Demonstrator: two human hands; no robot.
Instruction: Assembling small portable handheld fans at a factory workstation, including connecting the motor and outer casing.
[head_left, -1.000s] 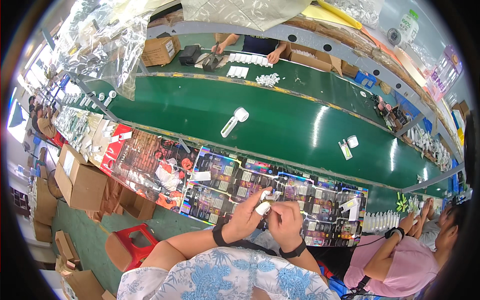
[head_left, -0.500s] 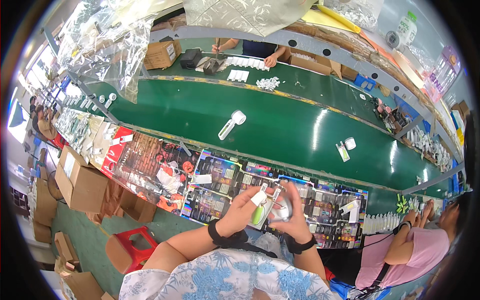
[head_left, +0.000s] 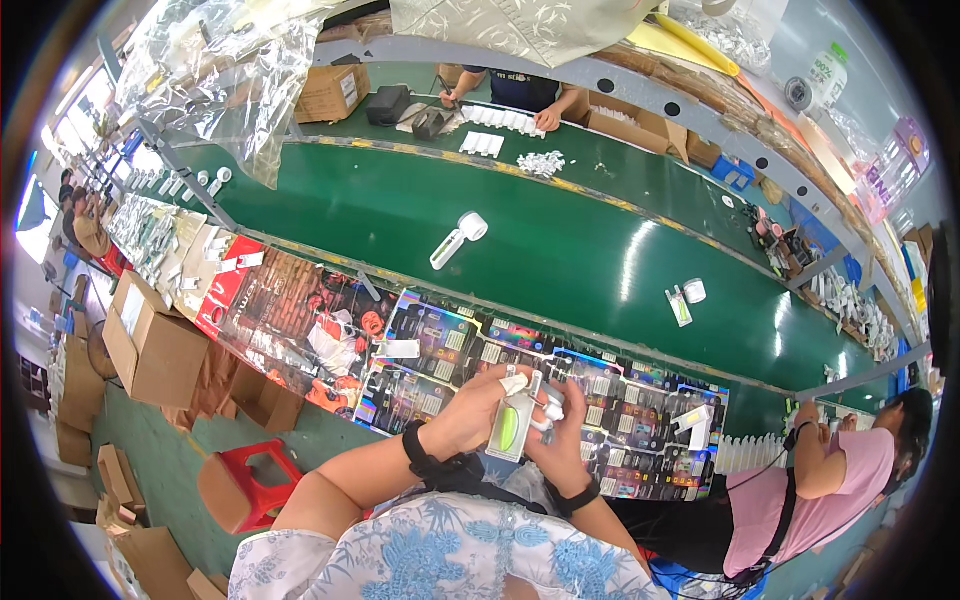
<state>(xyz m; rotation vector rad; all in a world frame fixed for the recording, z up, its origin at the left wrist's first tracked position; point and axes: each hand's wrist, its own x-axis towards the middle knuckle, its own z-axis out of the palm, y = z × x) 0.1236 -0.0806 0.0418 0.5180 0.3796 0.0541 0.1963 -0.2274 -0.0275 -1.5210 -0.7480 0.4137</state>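
In the head view, the person's left hand is closed on a flat white casing with a bright green oval, its fingers along the upper edge and a white wrap on one fingertip. The right hand curls around a small white part just beside the casing; whether the two pieces are joined, I cannot tell. Both are held up in front of the chest, above a bench covered by a printed packaging sheet. On this sheet lie a white rectangular piece, left of the hands, and a white part, to their right. Beyond runs a green conveyor belt, carrying a white round-headed handheld device and, farther right, a second device. A co-worker in a pink top sits at the right
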